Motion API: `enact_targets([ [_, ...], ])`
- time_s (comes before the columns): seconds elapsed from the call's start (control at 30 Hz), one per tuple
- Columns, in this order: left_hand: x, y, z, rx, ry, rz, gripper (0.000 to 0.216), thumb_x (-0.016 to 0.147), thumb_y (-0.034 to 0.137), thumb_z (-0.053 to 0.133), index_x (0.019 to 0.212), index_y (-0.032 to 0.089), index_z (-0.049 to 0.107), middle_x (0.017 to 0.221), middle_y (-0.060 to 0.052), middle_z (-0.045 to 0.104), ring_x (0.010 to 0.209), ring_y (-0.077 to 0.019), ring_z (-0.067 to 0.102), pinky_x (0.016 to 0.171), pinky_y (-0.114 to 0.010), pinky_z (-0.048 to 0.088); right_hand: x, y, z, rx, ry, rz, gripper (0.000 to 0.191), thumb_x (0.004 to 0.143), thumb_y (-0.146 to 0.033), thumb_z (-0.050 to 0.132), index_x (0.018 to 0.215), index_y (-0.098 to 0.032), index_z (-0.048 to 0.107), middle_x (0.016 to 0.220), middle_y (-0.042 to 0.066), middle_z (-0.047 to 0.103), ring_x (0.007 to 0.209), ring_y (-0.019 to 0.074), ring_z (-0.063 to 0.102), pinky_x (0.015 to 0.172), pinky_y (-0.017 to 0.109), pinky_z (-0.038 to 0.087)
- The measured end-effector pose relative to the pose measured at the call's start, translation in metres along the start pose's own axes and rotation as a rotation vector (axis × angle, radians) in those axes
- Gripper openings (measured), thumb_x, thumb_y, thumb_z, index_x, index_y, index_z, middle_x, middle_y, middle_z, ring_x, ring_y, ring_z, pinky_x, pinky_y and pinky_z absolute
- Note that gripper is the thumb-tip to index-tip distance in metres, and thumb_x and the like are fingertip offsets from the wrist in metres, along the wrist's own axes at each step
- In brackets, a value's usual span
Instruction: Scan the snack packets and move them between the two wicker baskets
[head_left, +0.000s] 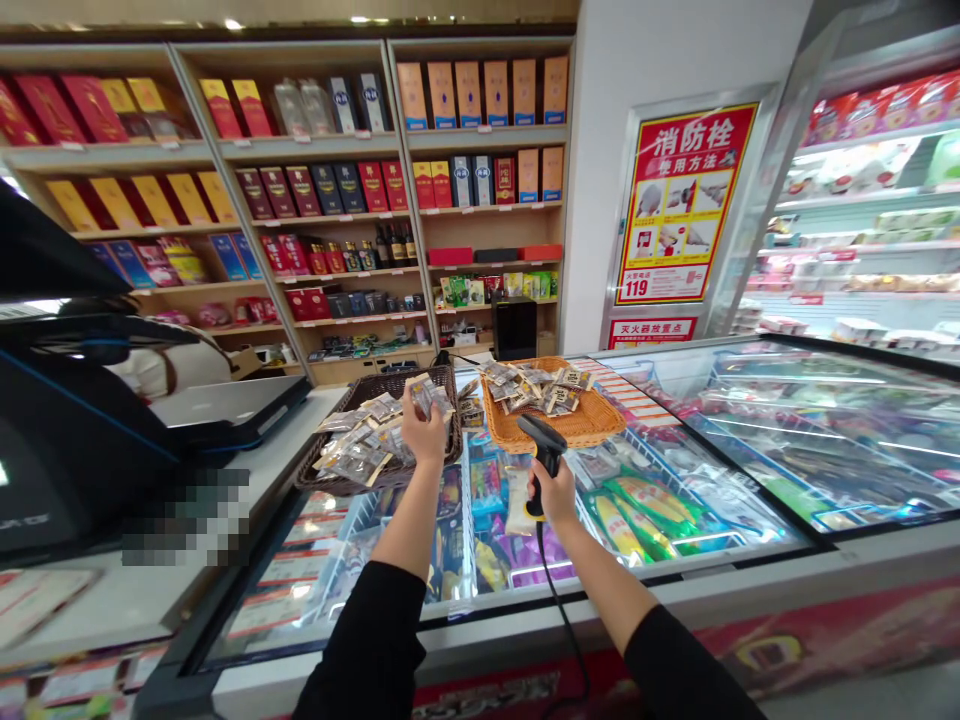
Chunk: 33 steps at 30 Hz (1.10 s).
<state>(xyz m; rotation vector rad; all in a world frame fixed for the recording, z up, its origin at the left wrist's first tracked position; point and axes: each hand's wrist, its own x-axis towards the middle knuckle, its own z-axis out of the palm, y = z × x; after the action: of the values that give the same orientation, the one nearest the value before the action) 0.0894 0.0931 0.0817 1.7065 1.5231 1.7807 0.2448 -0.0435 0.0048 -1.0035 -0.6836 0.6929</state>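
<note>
My left hand [424, 430] is closed on a small snack packet [429, 392], held over the right side of a dark brown wicker basket [306, 470]. Many similar packets [360, 440] lie heaped in that basket. My right hand [553, 490] grips a black barcode scanner [543, 436] by its handle, and a cable hangs down from it. The scanner's head is just in front of an orange wicker basket [600, 425], which holds a smaller pile of packets [529, 388]. A few more packets [470, 405] sit between the two baskets.
Both baskets rest on the glass top of a chest freezer [450, 605] with bagged goods inside. A checkout counter [150, 590] with a scale [232, 405] stands at left. Shelves of boxed bottles [337, 190] line the back; another freezer [840, 390] extends right.
</note>
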Motion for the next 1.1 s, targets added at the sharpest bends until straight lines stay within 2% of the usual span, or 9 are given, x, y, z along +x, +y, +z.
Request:
enact_targets([
  [0.07, 0.003, -0.001, -0.002, 0.081, 0.015, 0.054, 0.069, 0.074, 0.022, 0.051, 0.139, 0.022, 0.028, 0.091, -0.004, 0.056, 0.090, -0.0193, 0.055, 0.086, -0.030, 0.042, 0.001, -0.001, -0.002, 0.016, 0.010, 0.016, 0.027, 0.068, -0.039, 0.063, 0.072, -0.022, 0.043, 0.047, -0.008, 0.050, 0.031, 0.0090, 0.043, 0.031, 0.021, 0.036],
  [0.17, 0.009, -0.001, 0.000, 0.208, 0.028, 0.109, 0.077, 0.066, 0.014, 0.056, 0.139, 0.023, 0.030, 0.106, -0.008, 0.051, 0.101, -0.0228, 0.050, 0.092, -0.033, 0.039, 0.002, -0.002, -0.004, 0.030, 0.030, 0.030, 0.026, 0.068, -0.038, 0.062, 0.072, -0.022, 0.043, 0.046, -0.009, 0.050, 0.031, 0.0092, 0.044, 0.031, 0.021, 0.036],
  [0.3, 0.010, 0.008, 0.002, 0.302, 0.071, 0.202, 0.069, 0.069, 0.017, 0.058, 0.135, 0.024, 0.037, 0.121, -0.010, 0.044, 0.115, -0.0263, 0.042, 0.099, -0.039, 0.034, 0.006, -0.004, -0.010, 0.016, 0.054, 0.008, 0.025, 0.068, -0.037, 0.061, 0.069, -0.022, 0.041, 0.045, -0.009, 0.048, 0.030, 0.0093, 0.043, 0.031, 0.021, 0.035],
  [0.43, -0.001, 0.024, 0.012, 0.258, -0.190, 0.464, 0.046, 0.077, 0.018, 0.047, 0.122, 0.025, 0.051, 0.120, -0.007, 0.047, 0.114, -0.0206, 0.046, 0.099, -0.032, 0.036, 0.021, -0.013, -0.026, -0.004, 0.080, -0.057, 0.023, 0.070, -0.036, 0.060, 0.068, -0.022, 0.042, 0.044, -0.009, 0.048, 0.030, 0.0092, 0.042, 0.031, 0.021, 0.035],
  [0.57, -0.012, 0.038, 0.048, 0.278, -0.482, 0.552, 0.040, 0.076, 0.017, 0.046, 0.114, 0.025, 0.057, 0.118, -0.006, 0.051, 0.111, -0.0195, 0.050, 0.097, -0.031, 0.039, 0.047, -0.025, -0.060, -0.068, 0.142, -0.111, 0.023, 0.070, -0.036, 0.061, 0.068, -0.022, 0.043, 0.042, -0.009, 0.048, 0.030, 0.0102, 0.042, 0.032, 0.021, 0.035],
  [0.67, -0.014, 0.044, 0.092, 0.352, -0.710, 0.563, 0.042, 0.074, 0.018, 0.052, 0.115, 0.020, 0.056, 0.118, -0.009, 0.054, 0.109, -0.0215, 0.052, 0.097, -0.031, 0.039, 0.063, -0.027, -0.086, -0.126, 0.210, -0.137, 0.024, 0.069, -0.036, 0.062, 0.068, -0.022, 0.043, 0.040, -0.008, 0.048, 0.029, 0.0113, 0.043, 0.032, 0.022, 0.034],
  [0.73, -0.011, 0.045, 0.122, 0.442, -0.804, 0.548, 0.046, 0.072, 0.019, 0.055, 0.118, 0.017, 0.055, 0.120, -0.012, 0.055, 0.110, -0.0240, 0.052, 0.096, -0.033, 0.039, 0.068, -0.025, -0.097, -0.110, 0.271, -0.143, 0.024, 0.069, -0.037, 0.061, 0.066, -0.022, 0.043, 0.040, -0.008, 0.048, 0.030, 0.0117, 0.042, 0.032, 0.023, 0.035],
  [0.9, -0.002, 0.043, 0.173, 0.696, -0.876, 0.554, 0.048, 0.069, 0.023, 0.059, 0.115, 0.014, 0.055, 0.113, -0.016, 0.059, 0.106, -0.0284, 0.054, 0.090, -0.037, 0.042, 0.074, -0.019, -0.100, -0.075, 0.331, -0.138, 0.024, 0.071, -0.036, 0.061, 0.066, -0.022, 0.042, 0.041, -0.008, 0.047, 0.030, 0.0111, 0.042, 0.031, 0.022, 0.035],
  [1.1, -0.008, 0.039, 0.183, 0.854, -0.893, 0.519, 0.028, 0.072, 0.017, 0.053, 0.097, 0.010, 0.064, 0.102, -0.019, 0.064, 0.095, -0.0287, 0.060, 0.080, -0.034, 0.046, 0.079, -0.018, -0.093, -0.090, 0.266, -0.153, 0.021, 0.073, -0.035, 0.059, 0.069, -0.022, 0.043, 0.042, -0.008, 0.047, 0.030, 0.0102, 0.042, 0.031, 0.021, 0.035],
])
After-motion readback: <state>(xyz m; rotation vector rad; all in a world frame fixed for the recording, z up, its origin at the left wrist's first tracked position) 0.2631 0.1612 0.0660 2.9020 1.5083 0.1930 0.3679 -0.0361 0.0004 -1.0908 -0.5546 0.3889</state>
